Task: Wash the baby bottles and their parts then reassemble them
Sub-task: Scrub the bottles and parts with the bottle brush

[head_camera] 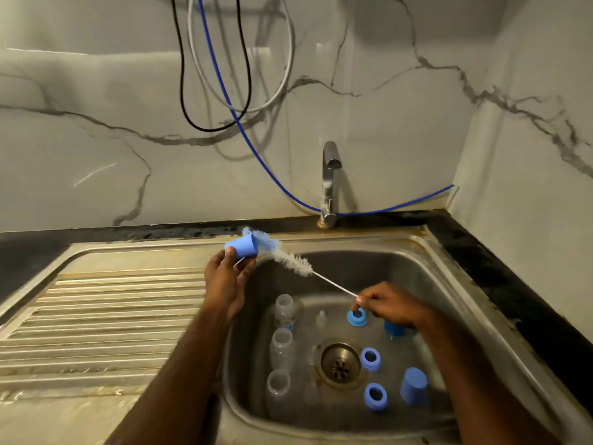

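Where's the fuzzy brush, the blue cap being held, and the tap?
bottle brush (pixel 293 261), head view, on its white bristles
blue cap (pixel 241 247), head view, on its side wall
tap (pixel 329 184), head view, on its upright pipe

Counted: three clear bottles (pixel 282 348), three blue rings (pixel 370 359), three blue caps (pixel 414 385), one brush (pixel 293 261).

Cap (pixel 241 247) gripped at left hand (pixel 224 281) fingertips, brush (pixel 290 262) head just right of it, wire handle running to right hand (pixel 390 305) fingers, rings (pixel 356 317) and bottles (pixel 281 348) in sink (pixel 449 268) beneath.
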